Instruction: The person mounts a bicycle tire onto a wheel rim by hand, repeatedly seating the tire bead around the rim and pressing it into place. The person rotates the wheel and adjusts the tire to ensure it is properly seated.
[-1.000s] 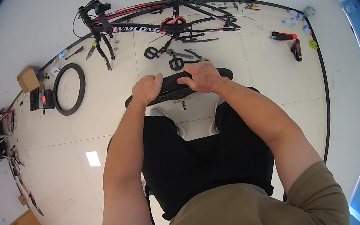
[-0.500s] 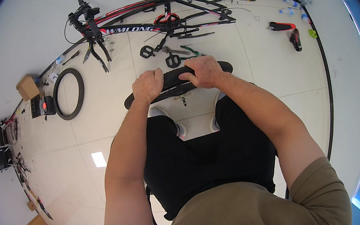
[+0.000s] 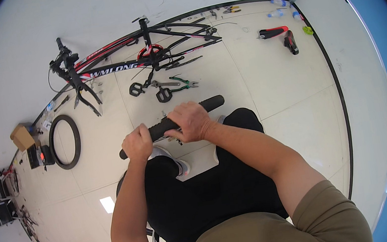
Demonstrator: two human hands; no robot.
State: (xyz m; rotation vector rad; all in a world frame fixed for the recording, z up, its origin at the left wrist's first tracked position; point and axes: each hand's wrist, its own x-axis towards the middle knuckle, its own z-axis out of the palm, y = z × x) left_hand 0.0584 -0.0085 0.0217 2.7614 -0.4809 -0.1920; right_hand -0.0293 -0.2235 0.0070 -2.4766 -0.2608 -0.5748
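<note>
A black bicycle tyre (image 3: pixel 214 102) is held in front of my knees, seen nearly edge-on and tilted with its right end farther away. My left hand (image 3: pixel 138 143) is closed around its left part. Nearer its middle, my right hand (image 3: pixel 189 121) grips the tread, with the thumb on the near side. Small metal parts show just below the tyre, but too little to name. Beyond it on the floor lie two black pedals, one here (image 3: pixel 164 94), and green-handled pliers (image 3: pixel 183 83). A grey wrench (image 3: pixel 165 83) lies against them.
A black and red bicycle frame (image 3: pixel 113 70) with handlebar and fork lies at the back. Another tyre (image 3: pixel 76 141) lies on the left, beside a cardboard box (image 3: pixel 22 137). A red and black saddle (image 3: pixel 273 32) rests at the right, with plastic bottles (image 3: pixel 276 13) behind it.
The tyre has tilted, its left end coming nearer me and its right end going farther. Both hands have moved with it and kept hold. The whole view has shifted.
</note>
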